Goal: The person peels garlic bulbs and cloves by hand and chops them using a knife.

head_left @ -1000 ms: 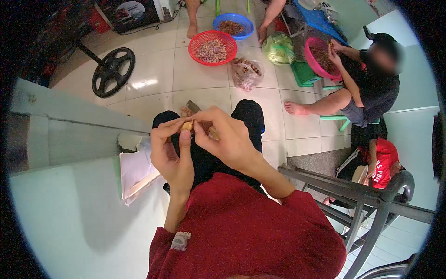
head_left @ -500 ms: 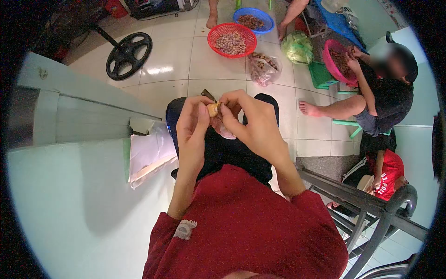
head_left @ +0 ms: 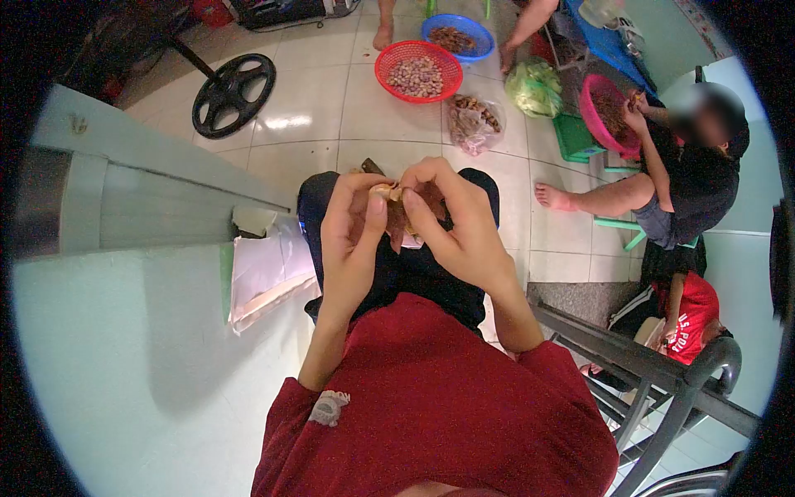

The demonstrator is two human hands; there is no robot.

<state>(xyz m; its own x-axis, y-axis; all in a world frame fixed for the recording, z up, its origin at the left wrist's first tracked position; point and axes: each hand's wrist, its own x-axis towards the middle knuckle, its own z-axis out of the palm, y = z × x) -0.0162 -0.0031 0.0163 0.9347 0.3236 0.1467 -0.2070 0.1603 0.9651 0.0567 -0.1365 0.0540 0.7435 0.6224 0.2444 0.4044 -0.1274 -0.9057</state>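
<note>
At the middle, just above my knees, both hands meet at a small yellowish bulb (head_left: 386, 191), seemingly a shallot. My left hand (head_left: 352, 224) pinches it between thumb and curled fingers. From the other side my right hand (head_left: 455, 219) grips it, thumb and fingertips closed on its end. Papery brownish-pink skins (head_left: 399, 228) show beneath the fingers; what they lie in is mostly hidden. Beyond my left fingertips a narrow dark brown piece (head_left: 373, 166) sticks out, possibly a knife handle.
On the tiles ahead are a red basket (head_left: 447, 76) of pale purplish bulbs, a blue basket (head_left: 487, 45) and a clear bag (head_left: 474, 137). A seated person (head_left: 704, 166) at right holds a pink basket (head_left: 590, 103). Metal railing (head_left: 646, 352) stands right, a wall (head_left: 91, 356) left.
My fingers have shifted on the bulb, and my right hand has turned slightly, its fingers closer to the left thumb. More of the brownish skins shows below the hands.
</note>
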